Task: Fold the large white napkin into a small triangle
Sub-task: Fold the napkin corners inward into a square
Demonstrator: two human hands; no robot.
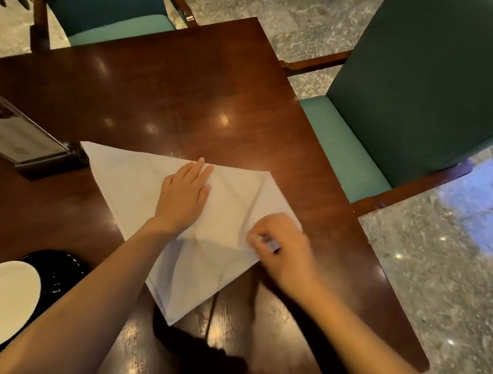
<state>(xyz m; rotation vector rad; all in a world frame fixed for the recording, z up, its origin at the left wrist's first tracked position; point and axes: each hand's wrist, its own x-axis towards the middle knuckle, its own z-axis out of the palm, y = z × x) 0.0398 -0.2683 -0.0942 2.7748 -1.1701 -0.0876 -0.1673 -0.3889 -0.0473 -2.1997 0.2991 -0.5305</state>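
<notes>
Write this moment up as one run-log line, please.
napkin spread on table | left hand flat on its middle | right hand pinching its right edge

A creased white napkin [133, 189] lies spread on a dark wood table [172, 89]. The left hand [185, 193] presses flat on its middle, fingers straight. The right hand [282, 243], blurred, pinches its right edge. A white plate [6, 300] sits at left. A menu stand [13, 128] is just beside the napkin's far corner.

Table sign [7, 126] print blurred (illegible); no readable text
</notes>
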